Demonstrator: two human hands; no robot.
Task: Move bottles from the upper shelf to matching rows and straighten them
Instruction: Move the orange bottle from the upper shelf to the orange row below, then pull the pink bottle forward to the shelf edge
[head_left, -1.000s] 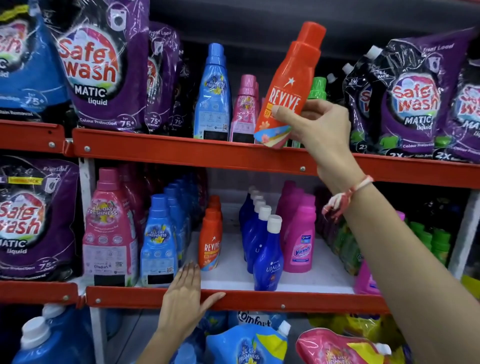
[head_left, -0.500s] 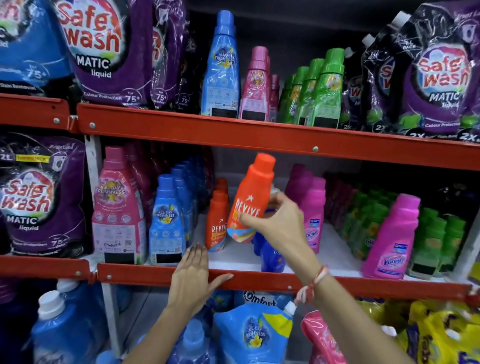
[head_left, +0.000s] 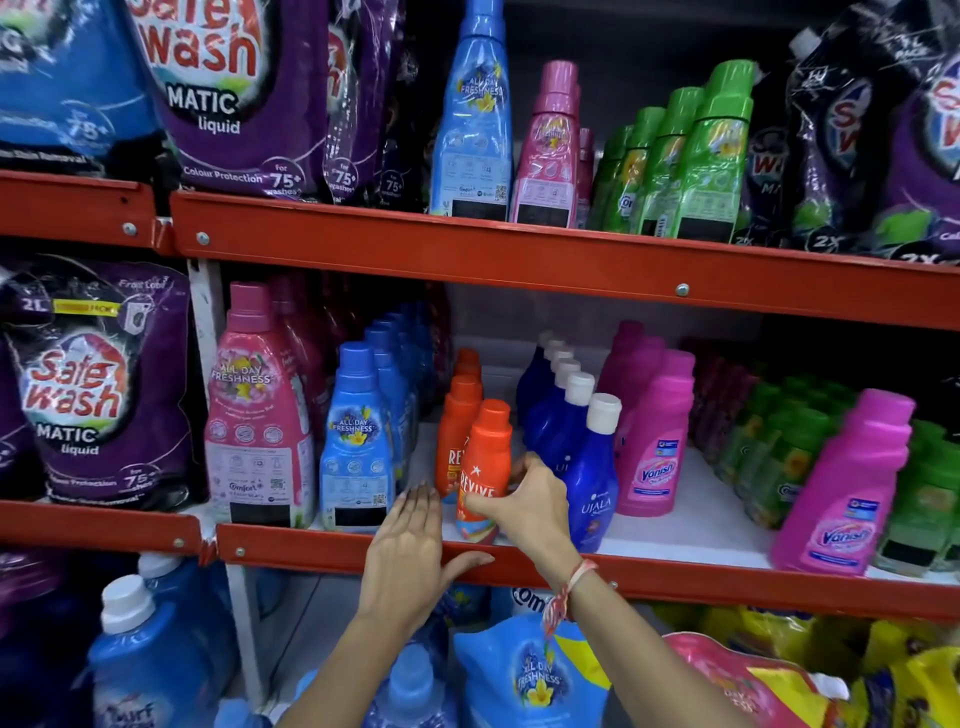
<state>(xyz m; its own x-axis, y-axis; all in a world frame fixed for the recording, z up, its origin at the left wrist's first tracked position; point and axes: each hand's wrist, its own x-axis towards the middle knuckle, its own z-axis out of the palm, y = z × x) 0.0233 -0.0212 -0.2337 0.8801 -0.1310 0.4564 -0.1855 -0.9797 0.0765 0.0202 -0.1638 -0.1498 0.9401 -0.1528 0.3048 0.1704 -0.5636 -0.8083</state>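
An orange Revive bottle (head_left: 484, 457) stands at the front of the orange row (head_left: 460, 410) on the middle shelf, and my right hand (head_left: 524, 504) is shut around its lower half. My left hand (head_left: 413, 551) rests flat on the red front rail of the middle shelf (head_left: 727, 584), fingers together, holding nothing. On the upper shelf (head_left: 519, 260) stand a tall blue bottle (head_left: 474, 119), pink bottles (head_left: 548, 150) and a row of green bottles (head_left: 696, 161).
Middle shelf rows, left to right: large pink Comfort bottle (head_left: 260, 415), blue Comfort bottles (head_left: 363, 436), dark blue Ujala bottles (head_left: 582, 441), pink Vanish bottles (head_left: 654, 441), green bottles (head_left: 779, 457), a lone Vanish bottle (head_left: 847, 483). Purple Safewash pouches (head_left: 93, 389) hang left. Refill pouches (head_left: 535, 670) sit below.
My right hand brought the orange Revive bottle down from the upper shelf to the front of the orange row on the middle shelf. My left hand stayed on the rail.
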